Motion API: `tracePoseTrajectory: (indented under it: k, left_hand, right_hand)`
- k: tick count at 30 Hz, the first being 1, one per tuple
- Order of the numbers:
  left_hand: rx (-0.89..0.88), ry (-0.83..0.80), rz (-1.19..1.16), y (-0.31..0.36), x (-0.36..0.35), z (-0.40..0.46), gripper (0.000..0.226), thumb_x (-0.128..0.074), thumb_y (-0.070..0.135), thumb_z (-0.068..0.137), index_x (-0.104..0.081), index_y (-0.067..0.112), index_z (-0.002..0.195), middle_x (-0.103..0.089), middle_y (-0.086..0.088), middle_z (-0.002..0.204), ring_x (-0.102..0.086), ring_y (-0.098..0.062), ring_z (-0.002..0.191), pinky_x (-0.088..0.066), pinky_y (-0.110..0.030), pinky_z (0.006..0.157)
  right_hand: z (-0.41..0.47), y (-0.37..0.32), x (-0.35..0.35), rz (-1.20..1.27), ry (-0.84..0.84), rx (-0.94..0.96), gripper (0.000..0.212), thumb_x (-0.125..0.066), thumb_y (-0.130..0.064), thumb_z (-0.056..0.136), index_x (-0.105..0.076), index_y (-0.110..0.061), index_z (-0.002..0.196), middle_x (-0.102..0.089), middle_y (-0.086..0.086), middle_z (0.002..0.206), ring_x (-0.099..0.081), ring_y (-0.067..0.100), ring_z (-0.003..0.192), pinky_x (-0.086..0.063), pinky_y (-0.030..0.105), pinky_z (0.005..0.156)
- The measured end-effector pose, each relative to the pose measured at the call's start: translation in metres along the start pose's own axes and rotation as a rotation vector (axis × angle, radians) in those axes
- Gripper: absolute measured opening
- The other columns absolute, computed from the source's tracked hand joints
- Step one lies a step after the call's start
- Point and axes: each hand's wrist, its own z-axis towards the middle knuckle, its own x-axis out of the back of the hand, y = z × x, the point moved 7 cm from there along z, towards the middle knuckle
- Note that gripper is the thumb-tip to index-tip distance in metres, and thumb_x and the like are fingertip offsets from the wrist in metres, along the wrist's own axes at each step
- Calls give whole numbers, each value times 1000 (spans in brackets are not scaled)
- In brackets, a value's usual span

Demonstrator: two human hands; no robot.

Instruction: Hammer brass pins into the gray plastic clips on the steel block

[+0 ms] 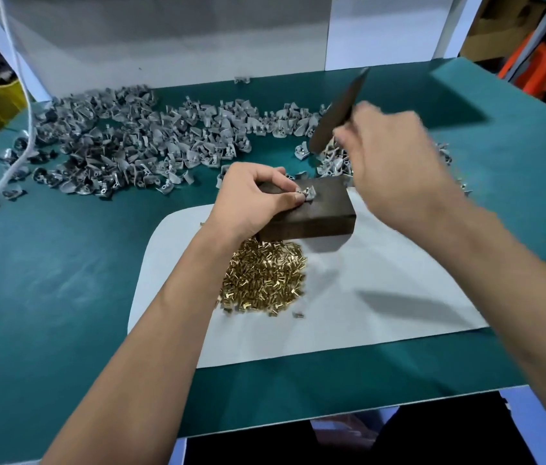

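Holding: left hand [251, 193] pinches the clip [308, 193] on the block [315, 213]
Hitting tool: right hand [389, 162] grips the hammer [338, 112], raised just right of the clip

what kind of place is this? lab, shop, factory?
Likely a small factory hand-assembly bench: a big loose heap of gray plastic clips on a green mat, a pile of brass pins, and a steel block used as an anvil.

Assembly workshop: green bench [63, 280], heaped clips [124, 146].
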Motion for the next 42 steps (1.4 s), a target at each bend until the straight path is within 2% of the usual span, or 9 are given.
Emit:
tracePoseTrajectory:
  k: [3, 7, 11, 15, 23, 27, 34, 39, 42]
  left_hand:
    - [-3, -8, -26, -1, -1, -1, 21, -88, 3, 74, -79, 22, 74, -73, 15, 92, -66, 3, 113, -52, -26, 102]
    - [9, -9, -15, -2, 0, -2, 19, -89, 4, 74, -81, 21, 76, -74, 9, 98, -64, 3, 116, -49, -29, 106]
    - [0, -13, 15, 1, 0, -4, 19, -87, 9, 78, -79, 27, 77, -72, 2, 116, -55, 15, 118, -34, -14, 104]
    - [21, -15, 19, 2, -1, -5, 15, -83, 11, 83, -80, 26, 81, -67, -2, 136, -42, -7, 141, -23, -34, 120]
    - [19, -40, 39, 2, -4, -7, 13, -82, 13, 83, -81, 25, 80, -65, -3, 139, -38, -10, 145, -20, -39, 122]
    - [17, -33, 26, 2, -5, -6, 13, -81, 10, 83, -80, 22, 82, -65, -5, 139, -37, -11, 146, -20, -41, 124]
    - [3, 5, -63, -2, 1, -1, 9, -79, 16, 84, -80, 23, 79, -66, 0, 137, -47, -13, 141, -28, -51, 122]
    - [-106, 288, 326, 0, 36, 6, 10, -73, 23, 92, -81, 16, 92, -70, -2, 129, -58, -7, 124, -37, -26, 112]
    - [-76, 309, 563, -9, 51, 8, 16, -68, 22, 96, -78, 18, 108, -72, -3, 125, -55, -21, 129, -40, -38, 113]
  right_hand:
    - [-6, -2, -25, -44, -209, 33, 25, -38, -35, 109, -52, -17, 99, -64, 18, 93, -50, 37, 77, -42, 42, 69]
    - [-1, 15, -13, -42, -179, 43, 26, -46, -38, 106, -53, -24, 86, -65, 11, 85, -57, 37, 80, -44, 40, 66]
    - [-3, 45, -10, 99, -153, -35, 26, -57, -33, 102, -53, -23, 79, -70, 4, 82, -62, 33, 80, -51, 42, 73]
    - [-8, 67, -20, 114, -301, -76, 14, -71, -25, 93, -66, -20, 81, -73, -2, 78, -65, 20, 73, -49, 35, 68]
    - [-14, 72, -38, 43, -414, -47, 14, -84, -19, 79, -74, -27, 75, -71, -10, 70, -67, 11, 71, -53, 29, 70]
    - [2, 43, -25, 145, -208, 70, 12, -77, -19, 86, -76, -30, 86, -70, -13, 75, -66, 7, 72, -45, 21, 69]
    - [12, 3, -44, 247, -125, 353, 21, -77, -35, 88, -78, -20, 102, -69, 2, 92, -62, 23, 89, -49, 40, 83]
    - [10, 38, -45, 319, 143, 127, 38, -69, -56, 88, -74, -19, 79, -68, -4, 77, -61, 17, 76, -51, 38, 76]
    - [11, 63, -48, 281, 212, -69, 45, -70, -63, 85, -69, -20, 71, -64, -7, 67, -60, 17, 68, -48, 32, 67]
